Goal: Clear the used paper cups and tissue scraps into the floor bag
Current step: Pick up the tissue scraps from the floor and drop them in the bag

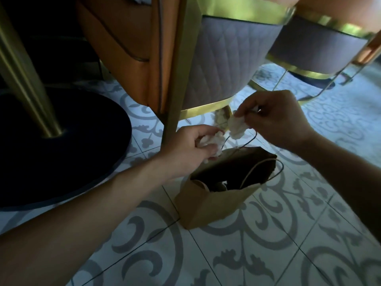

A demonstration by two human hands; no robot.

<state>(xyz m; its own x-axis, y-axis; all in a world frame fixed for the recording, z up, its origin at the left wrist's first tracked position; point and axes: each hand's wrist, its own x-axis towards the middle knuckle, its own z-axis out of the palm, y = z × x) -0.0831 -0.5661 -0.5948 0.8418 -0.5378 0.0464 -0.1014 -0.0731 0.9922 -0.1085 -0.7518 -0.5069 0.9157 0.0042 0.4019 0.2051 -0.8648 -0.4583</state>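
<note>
There is one view only, from a camera on the person's head, looking steeply down and forward at the floor [268,254]. It sits close: both forearms run up from the bottom corners to the hands [185,143] over the bag [210,205] at mid-frame. The wide lens bends the chairs [222,65] along the top edge.
</note>
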